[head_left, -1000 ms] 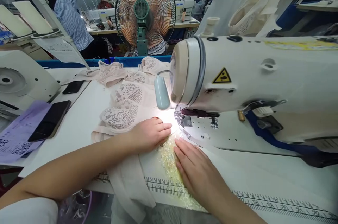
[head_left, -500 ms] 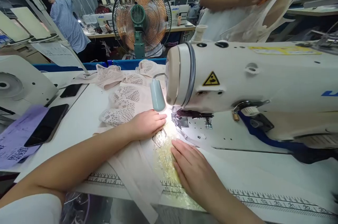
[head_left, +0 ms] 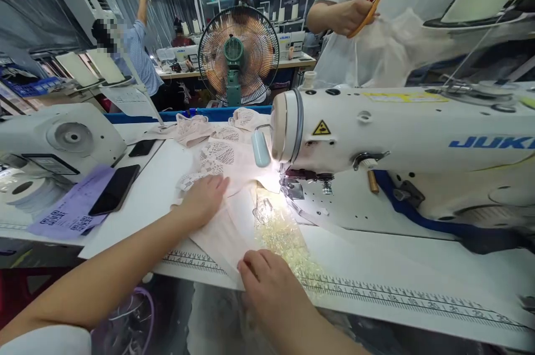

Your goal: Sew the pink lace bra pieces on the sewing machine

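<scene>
The two hands are held apart: the left hand is laid with fingers extended on pale, lace-trimmed fabric left of centre; by the right hand the fabric's lower edge is met, but whether it is gripped cannot be told. The fabric is spread on the worktop, beside the sewing machine. At lower left, pale strips are held in a purple-rimmed bin; at upper left, a blue basket's contents cannot be made out.
</scene>
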`<move>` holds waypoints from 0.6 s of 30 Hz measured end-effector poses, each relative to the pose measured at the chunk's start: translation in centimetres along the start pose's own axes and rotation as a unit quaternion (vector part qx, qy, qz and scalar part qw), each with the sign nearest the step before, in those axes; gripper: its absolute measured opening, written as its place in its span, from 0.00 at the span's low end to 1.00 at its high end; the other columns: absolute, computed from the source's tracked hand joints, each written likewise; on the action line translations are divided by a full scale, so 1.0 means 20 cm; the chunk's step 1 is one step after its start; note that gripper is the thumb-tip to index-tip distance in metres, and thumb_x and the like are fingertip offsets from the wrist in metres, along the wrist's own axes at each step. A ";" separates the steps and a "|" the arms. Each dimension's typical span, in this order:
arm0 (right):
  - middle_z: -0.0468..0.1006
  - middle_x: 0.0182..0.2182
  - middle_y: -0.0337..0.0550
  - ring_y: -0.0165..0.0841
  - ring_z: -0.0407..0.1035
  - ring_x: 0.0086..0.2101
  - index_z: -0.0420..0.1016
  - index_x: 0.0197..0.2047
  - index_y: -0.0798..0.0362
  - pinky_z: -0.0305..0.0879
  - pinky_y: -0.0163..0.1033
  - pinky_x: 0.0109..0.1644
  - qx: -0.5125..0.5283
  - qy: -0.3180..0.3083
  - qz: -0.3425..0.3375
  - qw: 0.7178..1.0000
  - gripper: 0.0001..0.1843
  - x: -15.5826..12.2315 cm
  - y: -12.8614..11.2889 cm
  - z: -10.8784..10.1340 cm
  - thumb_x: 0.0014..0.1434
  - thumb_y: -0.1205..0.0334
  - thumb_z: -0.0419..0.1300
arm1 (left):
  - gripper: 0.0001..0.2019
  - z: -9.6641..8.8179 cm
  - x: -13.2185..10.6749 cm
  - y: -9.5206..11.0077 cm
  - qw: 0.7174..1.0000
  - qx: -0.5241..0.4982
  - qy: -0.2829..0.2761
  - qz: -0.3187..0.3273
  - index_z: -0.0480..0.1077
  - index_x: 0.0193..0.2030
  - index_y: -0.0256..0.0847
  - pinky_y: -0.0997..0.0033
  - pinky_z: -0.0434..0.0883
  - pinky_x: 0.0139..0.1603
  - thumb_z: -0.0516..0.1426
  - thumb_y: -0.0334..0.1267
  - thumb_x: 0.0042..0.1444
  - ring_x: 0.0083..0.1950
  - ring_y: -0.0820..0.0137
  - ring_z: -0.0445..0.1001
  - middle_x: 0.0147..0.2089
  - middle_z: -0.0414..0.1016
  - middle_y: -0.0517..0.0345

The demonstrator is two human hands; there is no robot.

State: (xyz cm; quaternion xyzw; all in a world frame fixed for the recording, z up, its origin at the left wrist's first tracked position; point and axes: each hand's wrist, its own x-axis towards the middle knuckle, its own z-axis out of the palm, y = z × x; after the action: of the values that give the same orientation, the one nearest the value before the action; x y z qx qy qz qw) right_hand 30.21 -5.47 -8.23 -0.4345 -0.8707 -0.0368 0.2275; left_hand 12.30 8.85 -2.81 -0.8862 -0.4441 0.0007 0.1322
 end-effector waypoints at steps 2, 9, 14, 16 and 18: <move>0.76 0.37 0.48 0.36 0.68 0.36 0.76 0.40 0.58 0.67 0.40 0.41 -0.007 0.011 -0.028 1.000 0.13 -0.02 0.01 -0.01 0.51 0.76 0.60 | 0.21 -0.02 -0.13 -0.03 0.999 0.012 -0.021 -0.027 0.62 0.59 0.33 0.51 0.67 0.53 0.50 0.28 0.58 0.52 0.56 0.70 0.52 0.71 0.40; 0.75 0.34 0.45 0.35 0.68 0.34 0.71 0.30 0.53 0.68 0.39 0.36 0.101 -0.003 0.032 0.994 0.13 -0.03 0.03 -0.15 0.55 0.78 0.51 | 0.18 -0.11 -0.28 -0.06 0.994 0.029 -0.092 -0.044 0.68 0.52 0.35 0.56 0.71 0.41 0.47 0.25 0.56 0.40 0.57 0.74 0.40 0.74 0.44; 0.70 0.30 0.42 0.33 0.66 0.30 0.65 0.30 0.50 0.67 0.38 0.33 0.399 -0.059 0.148 0.903 0.16 -0.08 0.17 -0.44 0.66 0.54 0.45 | 0.18 -0.35 -0.18 -0.08 0.939 -0.301 -0.032 -0.163 0.62 0.56 0.39 0.68 0.70 0.31 0.44 0.33 0.59 0.31 0.68 0.72 0.37 0.72 0.53; 0.66 0.25 0.38 0.32 0.63 0.27 0.63 0.28 0.49 0.65 0.37 0.31 0.507 -0.102 0.236 0.823 0.20 -0.10 0.25 -0.53 0.64 0.45 0.47 | 0.17 -0.41 -0.13 -0.11 0.863 -0.463 -0.073 -0.189 0.62 0.55 0.40 0.72 0.67 0.24 0.45 0.38 0.61 0.25 0.71 0.69 0.30 0.70 0.58; 0.64 0.24 0.38 0.31 0.63 0.26 0.62 0.26 0.50 0.64 0.37 0.30 0.578 -0.127 0.311 0.744 0.23 -0.09 0.33 -0.56 0.60 0.38 0.50 | 0.16 -0.41 -0.08 -0.15 0.800 -0.553 -0.128 -0.194 0.65 0.50 0.39 0.73 0.66 0.23 0.47 0.44 0.61 0.23 0.72 0.67 0.28 0.69 0.59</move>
State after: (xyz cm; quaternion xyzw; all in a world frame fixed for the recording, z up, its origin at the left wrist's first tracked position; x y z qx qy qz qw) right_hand 40.29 -5.73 0.18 -0.4670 -0.5632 0.6012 0.3214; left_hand 10.01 7.40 5.72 -0.6958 -0.5447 -0.1574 -0.4409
